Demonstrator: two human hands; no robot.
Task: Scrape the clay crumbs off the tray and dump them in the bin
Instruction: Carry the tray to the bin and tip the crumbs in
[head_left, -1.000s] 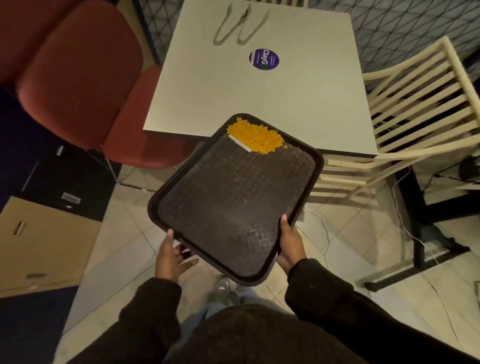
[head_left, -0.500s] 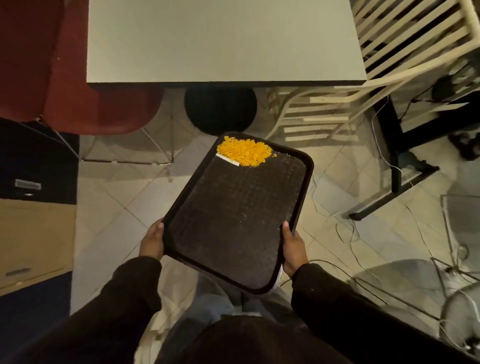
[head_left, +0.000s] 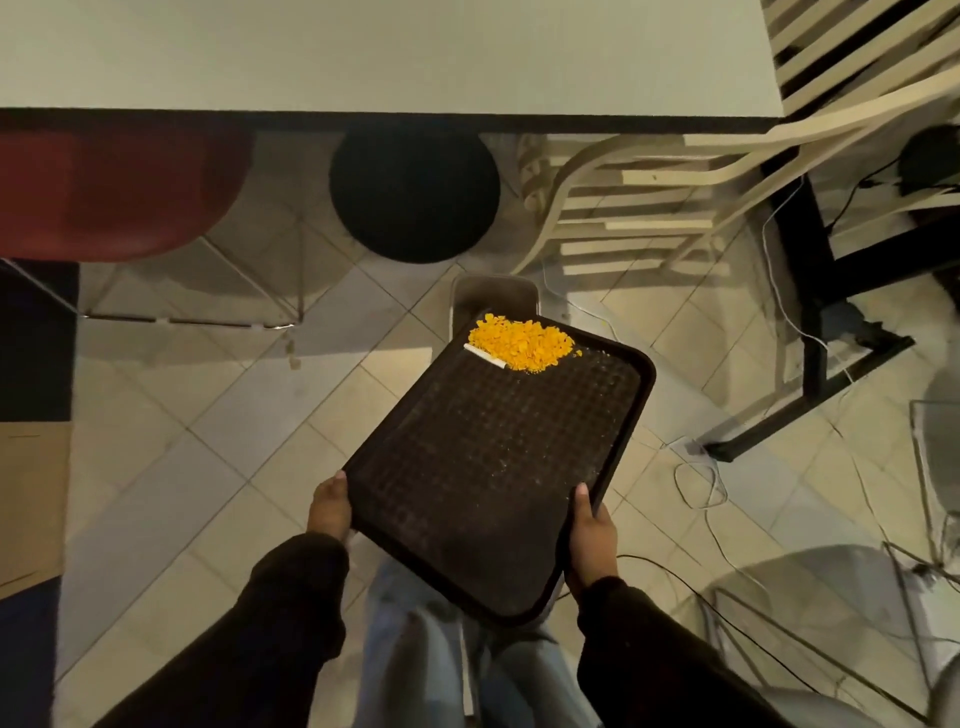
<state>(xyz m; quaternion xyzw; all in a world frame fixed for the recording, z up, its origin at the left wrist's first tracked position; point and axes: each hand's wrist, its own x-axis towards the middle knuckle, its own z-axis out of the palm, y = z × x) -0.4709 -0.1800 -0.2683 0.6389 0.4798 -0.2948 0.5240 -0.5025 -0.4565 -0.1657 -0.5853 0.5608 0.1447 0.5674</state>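
Observation:
I hold a dark brown textured tray over the tiled floor with both hands. My left hand grips its near left edge and my right hand grips its near right edge, thumb on top. A heap of orange clay crumbs lies in the tray's far corner, with a small white scraper beside it. The far corner hangs over a small grey bin standing on the floor, which the tray partly hides.
A pale table spans the top, its round black base underneath. A red chair stands left, a cream slatted chair right. Cables trail across the floor by a black frame.
I have stepped back from the table and lowered the tray toward the floor. The bin has come into view under the tray's far corner. Both hands keep their hold.

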